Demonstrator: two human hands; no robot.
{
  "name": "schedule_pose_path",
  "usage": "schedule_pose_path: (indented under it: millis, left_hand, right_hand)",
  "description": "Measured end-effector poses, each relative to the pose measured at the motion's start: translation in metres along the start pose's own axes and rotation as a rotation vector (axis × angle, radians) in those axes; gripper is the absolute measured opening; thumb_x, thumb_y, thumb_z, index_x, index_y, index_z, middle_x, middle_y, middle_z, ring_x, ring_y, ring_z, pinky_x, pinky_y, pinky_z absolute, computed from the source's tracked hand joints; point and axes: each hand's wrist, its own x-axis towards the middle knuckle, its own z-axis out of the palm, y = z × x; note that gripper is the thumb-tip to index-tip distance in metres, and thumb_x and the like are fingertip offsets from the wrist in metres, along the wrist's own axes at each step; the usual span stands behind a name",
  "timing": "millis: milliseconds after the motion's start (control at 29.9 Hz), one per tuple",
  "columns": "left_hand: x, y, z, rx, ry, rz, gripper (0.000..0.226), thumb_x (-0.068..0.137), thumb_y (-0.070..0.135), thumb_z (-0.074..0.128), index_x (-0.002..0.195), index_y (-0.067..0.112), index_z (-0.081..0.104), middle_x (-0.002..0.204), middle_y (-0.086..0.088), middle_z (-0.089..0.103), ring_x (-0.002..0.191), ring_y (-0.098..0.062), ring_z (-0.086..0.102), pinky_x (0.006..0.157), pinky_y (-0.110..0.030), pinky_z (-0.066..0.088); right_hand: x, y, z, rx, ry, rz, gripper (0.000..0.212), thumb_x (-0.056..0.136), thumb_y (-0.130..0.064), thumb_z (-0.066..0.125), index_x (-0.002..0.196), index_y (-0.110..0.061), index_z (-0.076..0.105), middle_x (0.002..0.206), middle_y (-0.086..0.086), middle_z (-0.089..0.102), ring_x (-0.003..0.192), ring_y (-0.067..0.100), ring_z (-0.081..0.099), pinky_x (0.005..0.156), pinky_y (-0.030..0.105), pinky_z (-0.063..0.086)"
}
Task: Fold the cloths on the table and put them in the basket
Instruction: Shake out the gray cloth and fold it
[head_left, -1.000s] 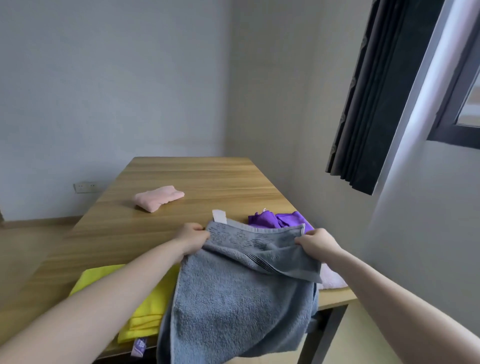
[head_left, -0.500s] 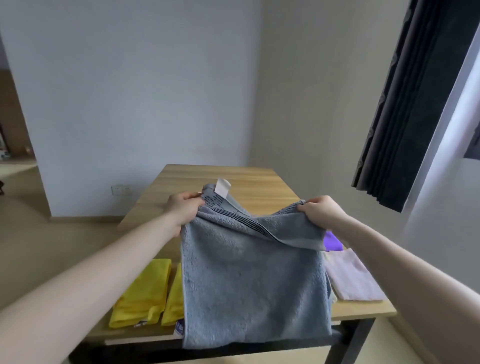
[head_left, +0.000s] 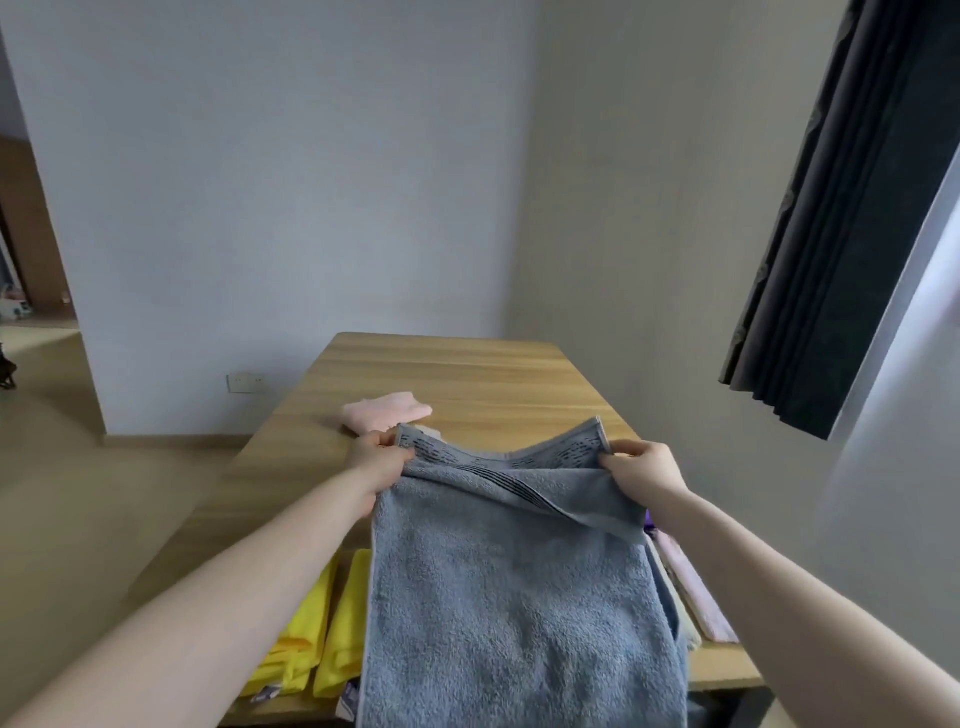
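Evidently, the grey terry towel (head_left: 519, 597) is pinched at both top corners by left hand (head_left: 375, 460) and right hand (head_left: 641, 470); corners should be matched evenly.

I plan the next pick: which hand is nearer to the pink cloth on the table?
Left. The left hand grips the grey towel just in front of the pink cloth; the right hand grips its far corner.

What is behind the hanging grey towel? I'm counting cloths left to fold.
Past the grey towel, yellow cloths show at its left edge, a pale pink one and a purple scrap at its right. Anything directly behind is covered.
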Motion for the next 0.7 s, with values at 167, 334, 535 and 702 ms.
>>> schedule_pose_path:
  millis: [167, 334, 535, 702]
  left_hand:
    - [-0.003, -0.018, 0.006, 0.162, -0.045, -0.130, 0.025, 0.093, 0.006, 0.061, 0.117, 0.009, 0.058, 0.096, -0.008, 0.061, 0.091, -0.027, 0.057, 0.080, -0.033, 0.048]
    - [-0.007, -0.023, -0.005, 0.327, -0.076, -0.016, 0.074, 0.058, 0.064, 0.081, 0.115, 0.020, 0.065, 0.104, 0.001, 0.073, 0.091, -0.019, 0.067, 0.075, -0.030, 0.051]
    - [-0.047, 0.004, -0.045, 0.628, -0.350, 0.229, 0.079, 0.049, 0.083, 0.079, 0.108, 0.031, 0.069, 0.107, 0.014, 0.067, 0.106, -0.006, 0.063, 0.096, -0.025, 0.048]
    - [-0.076, 0.013, -0.052, 0.524, -0.448, 0.423, 0.031, 0.074, 0.035, 0.090, 0.097, 0.024, 0.072, 0.088, 0.022, 0.071, 0.090, 0.006, 0.062, 0.082, -0.011, 0.044]
  right_hand:
    - [0.008, 0.024, 0.014, -0.178, -0.057, 0.105, 0.027, 0.087, -0.039, 0.072, 0.109, -0.023, 0.069, 0.106, 0.001, 0.069, 0.106, 0.024, 0.067, 0.090, 0.031, 0.052]
    - [-0.008, 0.017, 0.006, -0.327, -0.086, 0.008, 0.039, 0.084, -0.060, 0.071, 0.089, -0.023, 0.063, 0.079, -0.007, 0.062, 0.085, 0.017, 0.064, 0.077, 0.030, 0.053]
    - [-0.041, 0.007, -0.024, -0.612, -0.348, -0.218, 0.071, 0.056, -0.084, 0.070, 0.105, -0.033, 0.065, 0.083, -0.009, 0.056, 0.068, 0.004, 0.050, 0.057, 0.018, 0.037]
    - [-0.072, 0.015, -0.022, -0.691, -0.275, -0.380, 0.078, 0.058, -0.075, 0.080, 0.119, -0.039, 0.047, 0.118, -0.011, 0.045, 0.110, 0.013, 0.043, 0.090, 0.032, 0.041]
